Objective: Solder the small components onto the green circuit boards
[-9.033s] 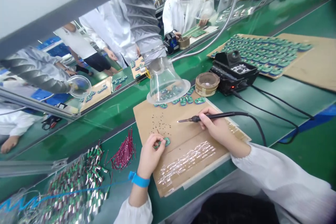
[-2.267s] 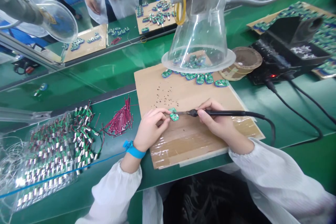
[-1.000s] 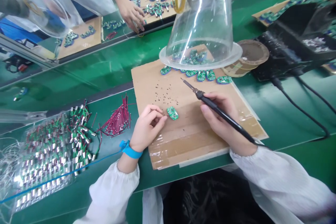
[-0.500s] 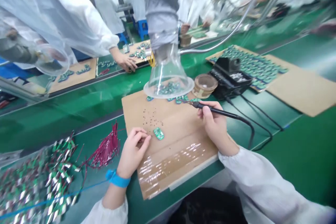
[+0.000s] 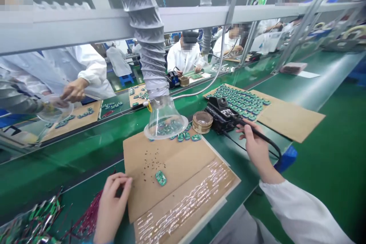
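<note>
My right hand (image 5: 256,146) grips a soldering iron (image 5: 257,132) by its black handle. Its front end reaches the black soldering stand (image 5: 221,114), and the tip is hidden there. At the left edge of the cardboard sheet (image 5: 185,164) is my left hand (image 5: 113,198), fingers loosely curved and thumb apart, with nothing visible in them. A bunch of dark red wires (image 5: 88,215) lies partly behind this hand. One small green circuit board (image 5: 161,178) rests alone on the cardboard, right of my left hand, near scattered dark specks.
A clear fume hood (image 5: 166,122) on a grey duct hangs over several circuit boards. Beside the stand is a round tape-wrapped container (image 5: 202,122). Rows of boards (image 5: 237,101) cover another cardboard sheet. Wired metallic parts (image 5: 37,217) lie at lower left. Co-workers sit across the bench.
My right hand has carried the soldering iron from above the cardboard to the stand. My left hand has drawn away from the single board toward the red wires. The view has tilted up.
</note>
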`<state>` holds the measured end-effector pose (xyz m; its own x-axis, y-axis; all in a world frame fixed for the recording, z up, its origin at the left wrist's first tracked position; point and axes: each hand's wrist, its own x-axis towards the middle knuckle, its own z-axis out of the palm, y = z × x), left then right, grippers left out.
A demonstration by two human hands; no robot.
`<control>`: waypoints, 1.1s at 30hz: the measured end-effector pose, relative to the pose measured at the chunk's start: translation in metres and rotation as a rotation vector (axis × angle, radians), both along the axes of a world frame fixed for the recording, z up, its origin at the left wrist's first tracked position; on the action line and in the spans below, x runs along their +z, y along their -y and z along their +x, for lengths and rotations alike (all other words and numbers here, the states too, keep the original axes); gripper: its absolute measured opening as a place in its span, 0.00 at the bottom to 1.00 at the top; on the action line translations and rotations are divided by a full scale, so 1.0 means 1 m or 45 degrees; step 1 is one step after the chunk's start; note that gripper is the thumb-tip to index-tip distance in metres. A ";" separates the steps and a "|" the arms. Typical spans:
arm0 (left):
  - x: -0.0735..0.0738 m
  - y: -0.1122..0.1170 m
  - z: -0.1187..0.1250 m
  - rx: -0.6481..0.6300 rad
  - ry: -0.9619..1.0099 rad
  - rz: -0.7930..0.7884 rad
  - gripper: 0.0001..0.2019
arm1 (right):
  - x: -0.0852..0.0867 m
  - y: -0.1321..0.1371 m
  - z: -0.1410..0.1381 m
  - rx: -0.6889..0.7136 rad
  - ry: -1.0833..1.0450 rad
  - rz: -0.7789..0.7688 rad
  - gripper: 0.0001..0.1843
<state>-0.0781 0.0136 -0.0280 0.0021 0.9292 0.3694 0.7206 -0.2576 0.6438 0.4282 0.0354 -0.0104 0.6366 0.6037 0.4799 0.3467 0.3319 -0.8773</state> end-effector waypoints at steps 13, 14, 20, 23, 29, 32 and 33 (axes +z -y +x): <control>0.010 0.010 0.061 -0.479 0.118 -0.247 0.09 | -0.005 0.036 -0.097 0.561 0.117 -0.250 0.16; 0.010 0.010 0.061 -0.497 0.124 -0.249 0.08 | -0.008 0.035 -0.106 0.617 0.076 -0.261 0.14; 0.009 0.011 0.064 -0.551 0.131 -0.227 0.06 | -0.012 0.016 -0.165 0.871 -0.098 -0.348 0.10; 0.010 0.012 0.064 -0.584 0.106 -0.209 0.06 | -0.013 0.013 -0.187 0.930 -0.135 -0.365 0.11; 0.012 0.012 0.063 -0.613 0.074 -0.231 0.07 | -0.024 0.021 -0.193 0.977 -0.183 -0.363 0.11; 0.013 0.012 0.064 -0.616 0.047 -0.238 0.08 | -0.027 0.025 -0.189 1.029 -0.141 -0.368 0.10; 0.013 0.012 0.065 -0.610 0.044 -0.240 0.08 | -0.027 0.026 -0.188 1.042 -0.123 -0.366 0.10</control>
<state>-0.0135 0.0021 -0.0151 0.4344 0.8776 0.2030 0.5277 -0.4306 0.7323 0.2401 0.0093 -0.0378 -0.0200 0.9786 0.2050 0.0156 0.2053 -0.9786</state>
